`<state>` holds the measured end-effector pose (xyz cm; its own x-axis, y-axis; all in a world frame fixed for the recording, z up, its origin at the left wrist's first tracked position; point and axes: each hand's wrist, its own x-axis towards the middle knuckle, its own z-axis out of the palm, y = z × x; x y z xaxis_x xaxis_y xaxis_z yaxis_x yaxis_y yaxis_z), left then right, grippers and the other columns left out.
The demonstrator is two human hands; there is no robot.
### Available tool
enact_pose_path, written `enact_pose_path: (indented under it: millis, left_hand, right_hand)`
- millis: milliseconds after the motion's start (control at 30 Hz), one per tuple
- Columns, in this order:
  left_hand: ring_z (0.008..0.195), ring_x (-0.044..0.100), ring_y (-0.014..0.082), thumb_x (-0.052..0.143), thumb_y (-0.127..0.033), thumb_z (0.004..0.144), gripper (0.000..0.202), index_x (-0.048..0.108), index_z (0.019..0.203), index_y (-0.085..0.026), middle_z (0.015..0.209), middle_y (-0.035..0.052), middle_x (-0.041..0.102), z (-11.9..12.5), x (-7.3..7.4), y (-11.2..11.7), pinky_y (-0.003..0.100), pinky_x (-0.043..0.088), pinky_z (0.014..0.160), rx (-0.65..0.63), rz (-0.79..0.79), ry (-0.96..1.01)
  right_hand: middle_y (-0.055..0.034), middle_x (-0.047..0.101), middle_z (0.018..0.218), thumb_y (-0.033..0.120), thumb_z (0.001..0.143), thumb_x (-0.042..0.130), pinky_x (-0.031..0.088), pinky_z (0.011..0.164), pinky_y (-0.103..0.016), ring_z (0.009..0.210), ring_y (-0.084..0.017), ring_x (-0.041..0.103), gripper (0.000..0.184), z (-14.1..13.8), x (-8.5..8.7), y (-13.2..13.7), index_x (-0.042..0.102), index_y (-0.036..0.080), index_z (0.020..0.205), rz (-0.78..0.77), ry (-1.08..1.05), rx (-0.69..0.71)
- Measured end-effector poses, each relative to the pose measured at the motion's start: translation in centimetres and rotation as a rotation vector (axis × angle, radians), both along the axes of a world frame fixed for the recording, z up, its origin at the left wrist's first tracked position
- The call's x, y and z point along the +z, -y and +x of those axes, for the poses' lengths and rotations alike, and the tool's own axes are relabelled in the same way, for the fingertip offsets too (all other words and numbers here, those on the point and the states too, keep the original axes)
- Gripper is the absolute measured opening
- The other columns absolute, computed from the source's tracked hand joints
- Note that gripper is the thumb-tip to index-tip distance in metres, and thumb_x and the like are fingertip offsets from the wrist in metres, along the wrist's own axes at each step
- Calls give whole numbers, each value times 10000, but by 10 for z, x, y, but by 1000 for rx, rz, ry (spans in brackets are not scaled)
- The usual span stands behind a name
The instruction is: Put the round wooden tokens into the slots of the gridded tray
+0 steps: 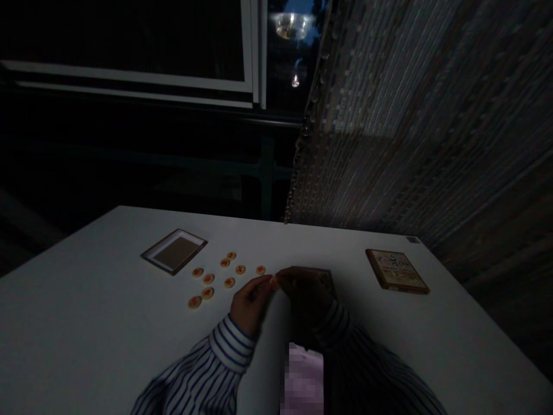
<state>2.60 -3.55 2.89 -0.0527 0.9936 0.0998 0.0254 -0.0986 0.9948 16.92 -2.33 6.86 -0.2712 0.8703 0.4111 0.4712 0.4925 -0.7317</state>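
Between the fingertips of my two hands is a small round Chinese chess piece (273, 282), pale with a reddish mark, partly covered by the fingers. My left hand (250, 302) pinches it from the left side. From the right, my right hand (306, 291) closes on it too, deep in shadow. Beneath and behind my right hand lies a dark box or tray (325, 278), mostly hidden. Several more round pieces with red characters lie loose left of my hands, the closest being a piece (260, 270) just beyond my left fingertips.
On the white table (108, 311), a shallow open box lid (173, 273) lies at the back left. A flat box with a printed cover (398, 270) lies on the right. Behind the table hang bead-string curtains (371, 132) beside a dark window (129, 40). The light is dim.
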Motion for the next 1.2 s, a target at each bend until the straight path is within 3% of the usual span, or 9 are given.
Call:
enact_pose_path:
  millis: [400, 933, 1200]
  left_hand:
    - [729, 630, 181, 631, -327, 597, 241, 634, 757, -148, 751, 53, 686, 2, 15, 1, 298, 509, 699, 46, -57, 81]
    - [792, 615, 181, 599, -332, 635, 229, 660, 778, -164, 800, 53, 683, -2, 7, -1, 288, 479, 770, 90, -68, -34]
    - [805, 611, 190, 592, -333, 642, 234, 672, 775, -158, 794, 53, 685, -3, 10, 0, 310, 464, 796, 79, -42, -52]
  right_hand:
    - [-21, 650, 748, 171, 748, 481, 456, 643, -232, 702, -119, 585, 142, 1, -3, 0, 620, 169, 778, -40, -3, 56]
    - [-36, 646, 741, 193, 735, 501, 456, 624, -243, 689, -135, 584, 117, 1, -8, -2, 609, 166, 772, -57, 14, -4]
    - [-30, 654, 758, 174, 750, 481, 460, 654, -238, 706, -126, 591, 149, -2, -1, 1, 628, 172, 777, -95, -14, 76]
